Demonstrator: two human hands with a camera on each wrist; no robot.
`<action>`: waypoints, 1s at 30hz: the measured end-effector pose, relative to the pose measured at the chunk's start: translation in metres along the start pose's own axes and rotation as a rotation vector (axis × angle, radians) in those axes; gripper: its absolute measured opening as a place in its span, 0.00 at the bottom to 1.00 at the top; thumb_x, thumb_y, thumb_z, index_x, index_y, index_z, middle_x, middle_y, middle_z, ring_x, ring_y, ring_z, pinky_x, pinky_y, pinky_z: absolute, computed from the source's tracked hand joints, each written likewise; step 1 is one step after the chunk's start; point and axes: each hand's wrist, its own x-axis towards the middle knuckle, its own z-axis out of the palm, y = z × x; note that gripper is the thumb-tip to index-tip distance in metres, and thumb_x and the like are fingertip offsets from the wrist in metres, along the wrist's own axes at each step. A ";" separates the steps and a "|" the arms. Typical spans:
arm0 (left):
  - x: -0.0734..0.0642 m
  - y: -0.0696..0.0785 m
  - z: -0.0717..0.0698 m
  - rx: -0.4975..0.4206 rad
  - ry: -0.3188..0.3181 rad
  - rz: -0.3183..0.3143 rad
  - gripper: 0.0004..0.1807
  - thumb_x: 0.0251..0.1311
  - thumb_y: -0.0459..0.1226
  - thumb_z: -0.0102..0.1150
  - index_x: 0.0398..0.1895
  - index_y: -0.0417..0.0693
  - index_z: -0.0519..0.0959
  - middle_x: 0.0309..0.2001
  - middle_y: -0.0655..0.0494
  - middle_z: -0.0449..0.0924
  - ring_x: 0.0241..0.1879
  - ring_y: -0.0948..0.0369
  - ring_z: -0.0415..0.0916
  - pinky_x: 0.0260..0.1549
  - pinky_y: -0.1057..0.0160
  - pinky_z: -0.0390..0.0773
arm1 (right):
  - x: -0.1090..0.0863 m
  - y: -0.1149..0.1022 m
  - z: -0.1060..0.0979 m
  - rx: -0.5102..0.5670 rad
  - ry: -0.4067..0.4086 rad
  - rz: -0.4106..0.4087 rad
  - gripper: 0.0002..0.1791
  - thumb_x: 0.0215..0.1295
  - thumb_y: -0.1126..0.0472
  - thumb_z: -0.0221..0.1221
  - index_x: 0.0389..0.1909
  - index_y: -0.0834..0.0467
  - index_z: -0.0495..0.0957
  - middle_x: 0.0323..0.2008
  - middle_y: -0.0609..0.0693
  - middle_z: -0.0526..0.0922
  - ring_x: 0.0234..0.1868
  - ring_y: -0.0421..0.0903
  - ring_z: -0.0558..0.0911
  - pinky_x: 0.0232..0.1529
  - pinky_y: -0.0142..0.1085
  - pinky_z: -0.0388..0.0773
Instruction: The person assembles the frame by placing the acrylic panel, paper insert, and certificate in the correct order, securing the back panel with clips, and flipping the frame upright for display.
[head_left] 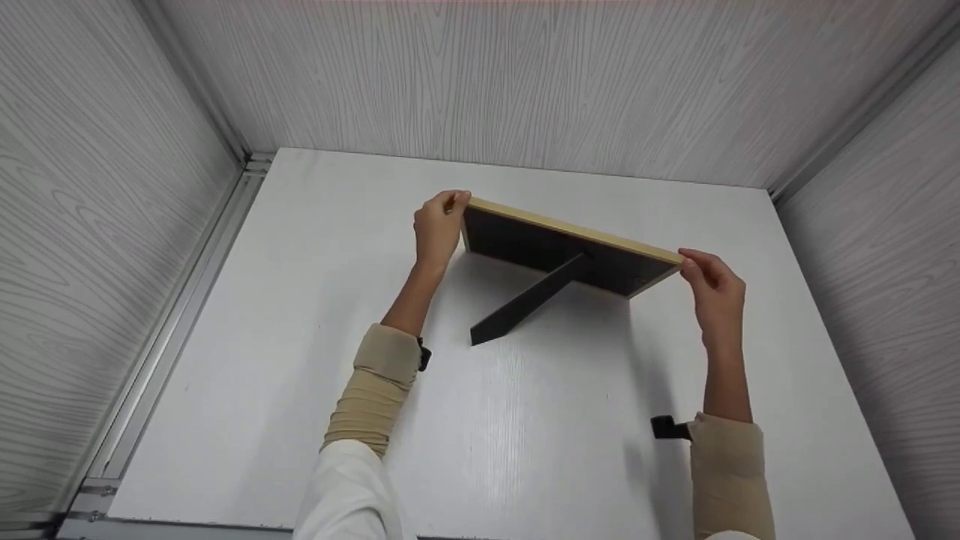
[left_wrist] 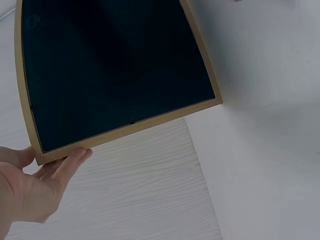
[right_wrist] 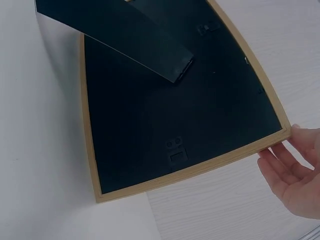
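A picture frame [head_left: 525, 240] with a light wood border and black back stands tilted on the white table, its back toward me. From that back a black easel leg [head_left: 529, 300] swings out toward the lower left. My left hand [head_left: 439, 229] pinches the frame's upper left corner between thumb and fingers. At the upper right corner, my right hand [head_left: 716, 289] grips with thumb and fingers. Dark hanger fittings [right_wrist: 176, 150] show on the backing in the right wrist view. The frame's front is hidden.
The white tabletop [head_left: 480, 420] lies under the frame. Pale wood-grain panels [head_left: 450, 82] rise behind and on both sides. A metal rail [head_left: 172, 322] runs along the left edge. Small black devices [head_left: 667, 427] are strapped to both wrists.
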 end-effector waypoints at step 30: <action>0.010 0.021 0.034 -0.251 0.014 -0.177 0.40 0.61 0.42 0.56 0.68 0.36 0.46 0.68 0.40 0.49 0.66 0.54 0.50 0.59 0.64 0.55 | -0.043 -0.011 0.024 -0.009 -0.123 -0.095 0.15 0.63 0.60 0.57 0.47 0.64 0.78 0.43 0.52 0.80 0.44 0.41 0.78 0.46 0.30 0.71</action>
